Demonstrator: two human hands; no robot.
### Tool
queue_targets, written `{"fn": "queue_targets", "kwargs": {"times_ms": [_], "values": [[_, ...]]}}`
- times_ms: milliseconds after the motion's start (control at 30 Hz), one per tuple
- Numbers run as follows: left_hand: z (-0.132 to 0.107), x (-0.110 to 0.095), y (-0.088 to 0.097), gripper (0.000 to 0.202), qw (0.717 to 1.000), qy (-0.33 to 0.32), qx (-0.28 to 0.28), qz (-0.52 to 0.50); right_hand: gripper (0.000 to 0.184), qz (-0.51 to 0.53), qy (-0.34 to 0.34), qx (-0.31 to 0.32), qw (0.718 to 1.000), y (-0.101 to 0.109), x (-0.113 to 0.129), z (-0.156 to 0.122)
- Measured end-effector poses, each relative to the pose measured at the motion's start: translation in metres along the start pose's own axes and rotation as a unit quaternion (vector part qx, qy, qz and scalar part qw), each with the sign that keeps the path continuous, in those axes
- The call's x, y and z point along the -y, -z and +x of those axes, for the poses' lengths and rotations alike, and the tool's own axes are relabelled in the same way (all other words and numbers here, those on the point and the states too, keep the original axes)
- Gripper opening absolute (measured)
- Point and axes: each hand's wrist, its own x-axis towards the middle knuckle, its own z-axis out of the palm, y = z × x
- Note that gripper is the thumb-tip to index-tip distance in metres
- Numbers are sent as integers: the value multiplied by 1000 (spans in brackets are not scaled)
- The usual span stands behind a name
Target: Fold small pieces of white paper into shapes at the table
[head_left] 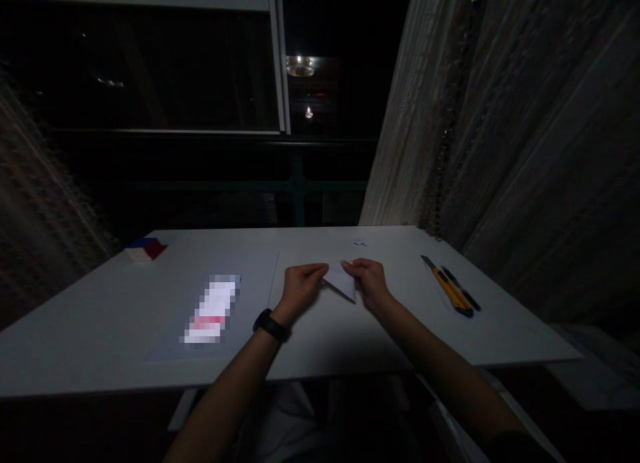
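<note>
A small piece of white paper [341, 280], folded into a triangle, is held between both my hands just above the white table [350, 336]. My left hand [300, 287], with a black watch on its wrist, pinches the paper's left corner. My right hand [369, 281] pinches the top right edge. Both sets of fingers are closed on the paper.
A yellow utility knife [450, 291] and a black pen [463, 289] lie at the right of the table. A large pale sheet [250, 296] with a blurred-out object [211, 309] lies at the left. A red and blue block [144, 248] sits at the far left corner. Curtains hang either side of a dark window.
</note>
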Motion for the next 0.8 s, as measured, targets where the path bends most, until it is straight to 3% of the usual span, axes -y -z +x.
{"fn": "queue_targets", "kwargs": {"times_ms": [800], "values": [[-1, -1, 0, 24, 1000, -3, 5, -1, 23, 30, -23, 9, 999, 6, 6, 4]]}}
